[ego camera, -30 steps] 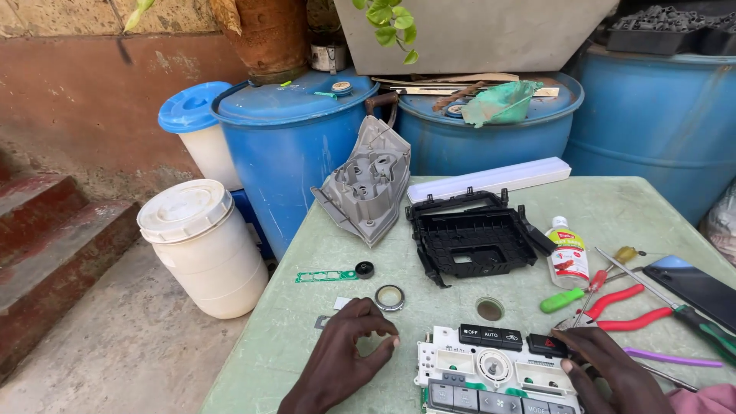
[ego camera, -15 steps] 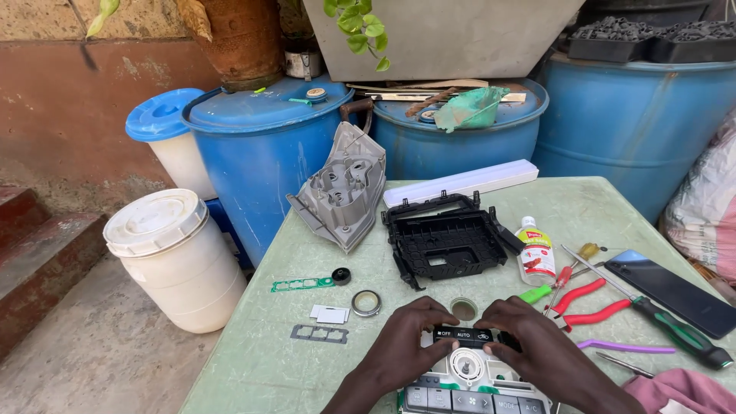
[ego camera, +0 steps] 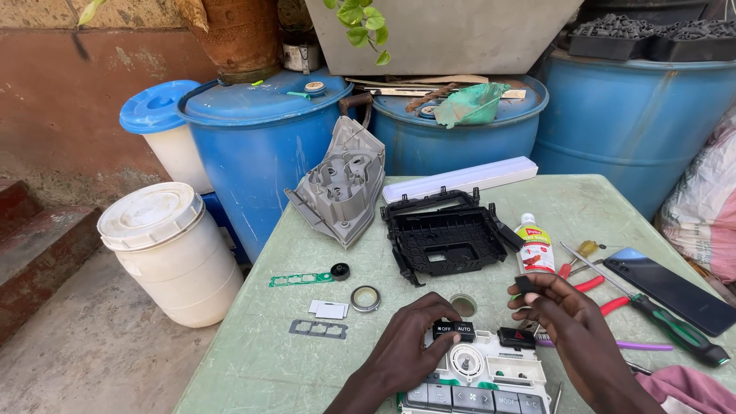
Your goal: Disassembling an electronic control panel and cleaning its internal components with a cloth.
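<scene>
A white control panel with grey buttons and a round centre dial lies at the near edge of the green table. My left hand rests on the panel's upper left, its thumb on a black two-button piece. My right hand hovers just above the panel's right side and pinches a small black button between fingertips. Another black button with a red mark sits on the panel's top right.
A black plastic housing and a grey moulded housing lie behind. A ring, knob, green gasket, glue bottle, red pliers, screwdriver and phone lie around. Blue barrels and a white bucket stand beside the table.
The hands have parted: the right hand has lifted away to the right with a small black button, while the left hand stays on the panel's black button piece.
</scene>
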